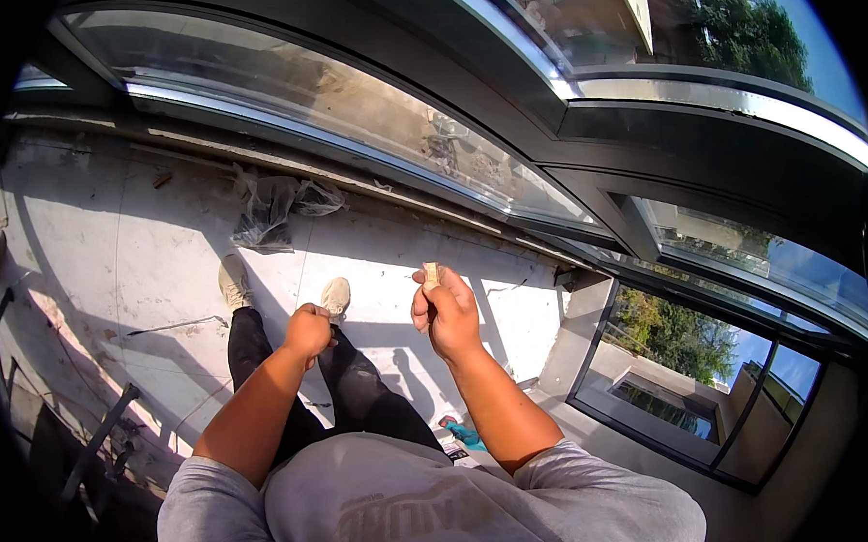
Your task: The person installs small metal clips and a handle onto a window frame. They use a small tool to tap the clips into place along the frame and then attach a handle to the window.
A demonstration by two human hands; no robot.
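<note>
My right hand (pixel 450 314) is raised in front of me and pinches a small, pale yellow, flat-sided piece (pixel 431 273) between thumb and fingers. The piece is too small to name more exactly. My left hand (pixel 308 335) hangs lower, above my legs, with its fingers curled into a closed grip. A dark tip beside it may be part of something it holds, but I cannot make that out. The two hands are apart from each other.
Dark-framed windows (pixel 505 123) run along the far side and right. Crumpled clear plastic bags (pixel 272 210) lie on the dusty, light-tiled floor (pixel 152 254) by the window base. A thin rod (pixel 177 326) lies left of my feet. A teal tool (pixel 463 432) rests near my right elbow.
</note>
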